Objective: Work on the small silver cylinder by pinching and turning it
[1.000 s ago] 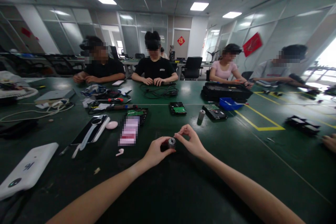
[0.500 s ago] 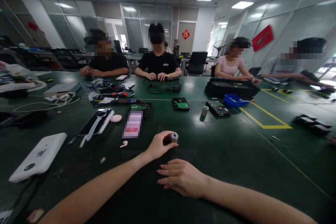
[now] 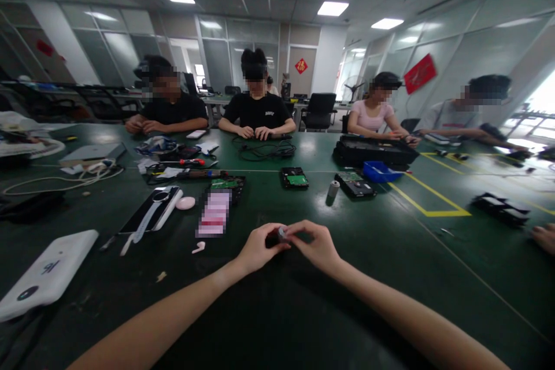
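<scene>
Cylinder [image 3: 281, 235] sits between the two hands, over the near half of the tabletop [image 3: 416, 243]; whether its base touches the surface cannot be told. The left hand [image 3: 259, 247] wraps it from the left, thumb and fingers curved closely around its side. The right hand [image 3: 315, 243] comes in from the right, thumb and forefinger drawn nearly together at its upper part; whether they pinch anything is too small to tell.

Farther toward the far edge stands a second cylinder [image 3: 333, 189], upright beside a hard drive [image 3: 358, 187], with a blue tray [image 3: 381, 172] just behind. Another drive [image 3: 295, 179] lies left of these. Left of the hands are a phone [image 3: 214, 214], an earbud [image 3: 198, 247] and a pink case [image 3: 186, 203]. A white device [image 3: 54, 277] lies toward the near left corner. Four people [image 3: 260, 113] sit along the far edge, near some cables [image 3: 266, 151].
</scene>
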`<state>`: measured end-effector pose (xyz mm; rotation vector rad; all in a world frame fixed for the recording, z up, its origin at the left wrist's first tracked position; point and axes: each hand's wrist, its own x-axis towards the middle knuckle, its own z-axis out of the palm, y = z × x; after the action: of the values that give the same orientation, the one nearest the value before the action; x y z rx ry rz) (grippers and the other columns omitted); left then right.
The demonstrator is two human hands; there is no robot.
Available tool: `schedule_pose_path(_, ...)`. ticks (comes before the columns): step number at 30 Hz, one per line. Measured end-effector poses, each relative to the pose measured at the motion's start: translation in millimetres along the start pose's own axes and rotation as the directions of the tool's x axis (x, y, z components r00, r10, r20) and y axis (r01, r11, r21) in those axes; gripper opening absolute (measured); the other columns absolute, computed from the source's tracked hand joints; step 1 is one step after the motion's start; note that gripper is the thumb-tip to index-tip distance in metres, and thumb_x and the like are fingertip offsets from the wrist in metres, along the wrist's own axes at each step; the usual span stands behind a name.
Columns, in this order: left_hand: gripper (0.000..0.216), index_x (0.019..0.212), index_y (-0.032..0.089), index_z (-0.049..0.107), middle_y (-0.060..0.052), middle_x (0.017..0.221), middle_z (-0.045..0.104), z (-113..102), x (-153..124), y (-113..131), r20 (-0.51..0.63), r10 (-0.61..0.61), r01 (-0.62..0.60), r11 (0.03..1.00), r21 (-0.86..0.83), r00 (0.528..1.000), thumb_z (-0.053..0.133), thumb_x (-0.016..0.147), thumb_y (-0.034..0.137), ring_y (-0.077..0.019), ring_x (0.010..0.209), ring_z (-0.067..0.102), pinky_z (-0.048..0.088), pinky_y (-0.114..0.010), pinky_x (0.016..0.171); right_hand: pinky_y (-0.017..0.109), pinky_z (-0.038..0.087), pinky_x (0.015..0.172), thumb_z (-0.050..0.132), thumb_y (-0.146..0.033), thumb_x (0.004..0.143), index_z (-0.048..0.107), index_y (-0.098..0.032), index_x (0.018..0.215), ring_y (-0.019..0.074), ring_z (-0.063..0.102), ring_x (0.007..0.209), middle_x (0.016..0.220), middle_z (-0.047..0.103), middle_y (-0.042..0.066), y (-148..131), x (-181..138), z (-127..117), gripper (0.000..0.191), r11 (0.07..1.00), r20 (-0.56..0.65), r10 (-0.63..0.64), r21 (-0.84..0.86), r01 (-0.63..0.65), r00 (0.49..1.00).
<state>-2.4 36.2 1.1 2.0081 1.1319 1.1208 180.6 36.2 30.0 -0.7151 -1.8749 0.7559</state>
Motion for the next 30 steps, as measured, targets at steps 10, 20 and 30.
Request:
schedule_pose_path(10, 0.040, 0.105, 0.017, 0.063, -0.005, 0.097, 0.069, 2.5, 0.0, -4.3, -0.033, -0.024, 0.025, 0.999, 0.030, 0.999, 0.077, 0.070, 0.030, -0.0216, 0.087, 0.065, 0.052, -0.033, 0.080, 0.030, 0.056, 0.075, 0.061, -0.011, 0.079, 0.068, -0.018, 0.088, 0.0173, 0.069, 0.080, 0.086, 0.071, 0.004, 6.1, 17.4, 0.1, 0.013, 0.993, 0.037, -0.009, -0.114, 0.013, 0.999)
schedule_pose_path(20, 0.037, 0.103, 0.017, 0.063, -0.004, 0.094, 0.069, 2.9, 0.0, -5.2, -0.033, -0.034, 0.035, 0.999, 0.019, 0.999, 0.077, 0.071, 0.027, -0.0207, 0.085, 0.065, 0.052, -0.032, 0.078, 0.032, 0.056, 0.080, 0.059, -0.013, 0.082, 0.066, -0.020, 0.094, 0.0178, 0.068, 0.087, 0.092, 0.070, 0.004, 10.1, 18.9, 2.5, 0.016, 0.998, 0.096, -0.035, -0.045, 0.039, 0.995)
schedule_pose_path(30, 0.042, 0.110, 0.020, 0.063, -0.004, 0.103, 0.068, 2.5, 0.9, -3.3, -0.012, -0.011, 0.011, 1.000, -0.006, 1.000, 0.077, 0.071, 0.026, -0.0202, 0.091, 0.063, 0.051, -0.032, 0.082, 0.035, 0.055, 0.079, 0.051, -0.030, 0.091, 0.046, -0.023, 0.116, 0.0166, 0.068, 0.081, 0.100, 0.068, 0.006, 14.3, 16.6, -0.1, 0.026, 0.962, -0.005, 0.163, 0.225, -0.158, 0.987)
